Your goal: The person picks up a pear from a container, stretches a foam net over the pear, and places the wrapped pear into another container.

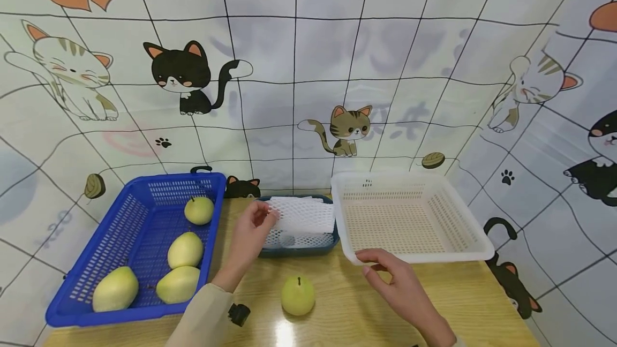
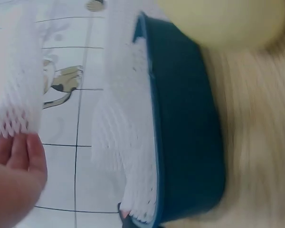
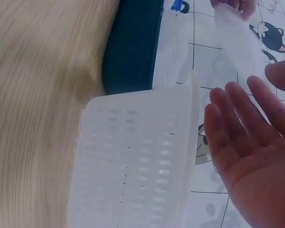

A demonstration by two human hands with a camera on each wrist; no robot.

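Observation:
My left hand (image 1: 250,233) pinches the end of a white foam net sleeve (image 2: 16,80) between thumb and fingers, raised over a dark teal box (image 1: 299,252). More white foam nets (image 2: 118,133) lie inside that box, some standing above its rim. My right hand (image 1: 397,288) holds nothing; its fingers are loosely bent beside the near left corner of a white basket (image 1: 419,257). On the table between the two hands sits a yellow-green pear (image 1: 298,296), stem up, in front of the teal box.
At the left stands a blue basket (image 1: 159,218) with several pears, one of them a pear (image 1: 199,211) near its far right corner. The white basket is at the right, its slotted floor showing. Behind the wooden table (image 1: 366,315) hangs a cat-patterned sheet (image 1: 270,52).

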